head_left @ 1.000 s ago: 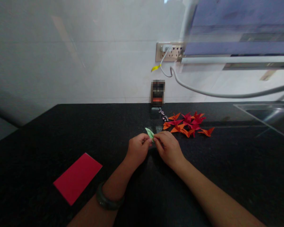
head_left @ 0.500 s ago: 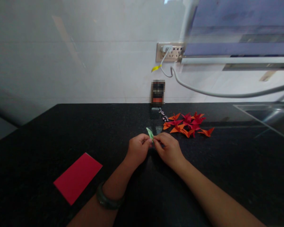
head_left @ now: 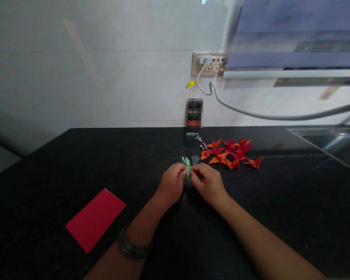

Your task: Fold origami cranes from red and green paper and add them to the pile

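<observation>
Between my hands is a small piece of folded light green paper (head_left: 188,165), standing on edge with its pointed tip upward. My left hand (head_left: 172,182) pinches it from the left with thumb and fingers. From the right, my right hand (head_left: 208,182) closes its thumb and index finger on the paper's edge. The fingers hide part of the lower folds. Several red and orange folded paper cranes (head_left: 230,152) lie in a loose group just beyond my right hand. A stack of red paper (head_left: 96,220) rests to the left of my left forearm.
The black countertop (head_left: 61,163) runs back to a pale tiled wall. A phone (head_left: 194,113) leans against the wall, with a beaded strap (head_left: 201,140) before it. A white cable (head_left: 250,112) hangs from the wall socket (head_left: 208,64). The sink (head_left: 332,142) is at right.
The green paper has turned more upright between my fingers, and more of its folded layers and lower end show. My hands have shifted only slightly.
</observation>
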`<state>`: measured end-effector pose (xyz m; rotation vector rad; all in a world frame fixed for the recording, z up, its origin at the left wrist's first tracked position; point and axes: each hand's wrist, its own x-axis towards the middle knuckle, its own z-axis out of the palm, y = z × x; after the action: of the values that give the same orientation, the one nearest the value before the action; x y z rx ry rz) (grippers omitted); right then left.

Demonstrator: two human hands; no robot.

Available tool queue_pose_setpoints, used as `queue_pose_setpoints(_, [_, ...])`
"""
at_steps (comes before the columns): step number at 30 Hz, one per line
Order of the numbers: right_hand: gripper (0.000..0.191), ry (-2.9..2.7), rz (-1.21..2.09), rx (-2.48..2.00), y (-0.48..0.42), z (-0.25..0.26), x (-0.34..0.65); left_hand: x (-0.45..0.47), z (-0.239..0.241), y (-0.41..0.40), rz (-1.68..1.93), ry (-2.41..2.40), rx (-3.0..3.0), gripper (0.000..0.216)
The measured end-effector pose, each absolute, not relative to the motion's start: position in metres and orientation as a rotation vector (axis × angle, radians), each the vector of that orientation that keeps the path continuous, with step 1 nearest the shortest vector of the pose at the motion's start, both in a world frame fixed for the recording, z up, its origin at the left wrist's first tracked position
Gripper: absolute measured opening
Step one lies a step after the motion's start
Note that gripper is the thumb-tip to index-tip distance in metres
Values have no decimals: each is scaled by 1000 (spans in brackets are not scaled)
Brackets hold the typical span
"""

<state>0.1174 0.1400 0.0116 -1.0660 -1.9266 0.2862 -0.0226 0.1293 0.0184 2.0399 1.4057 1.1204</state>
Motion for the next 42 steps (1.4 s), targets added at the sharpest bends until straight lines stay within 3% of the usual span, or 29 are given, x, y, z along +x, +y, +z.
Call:
queue_pose_setpoints(10, [9, -1721, 523, -1233, 137, 11, 113, -19, 11, 131, 1289, 1378, 1751, 4])
queue_pose_setpoints(21, [11, -1808, 166, -1192, 136, 6, 110, -18, 16, 124, 1397, 1432, 2212, 17])
queue_pose_setpoints(27, [17, -1994, -76, -1130, 138, 9, 112, -17, 15, 125, 1312, 1498, 2040, 16])
queue_pose_setpoints(33, [16, -2036, -69, -1088, 137, 12, 113, -18, 5, 129, 1278, 1544, 1829, 13])
queue_pose_setpoints(36, [14, -1984, 62, -1087, 139, 12, 115, -20, 4, 132, 1304, 1477, 1785, 13])
queue_pose_setpoints(42, [14, -1642, 807, -1182, 146, 7, 120, -20, 11, 134, 1296, 1229, 1461, 8])
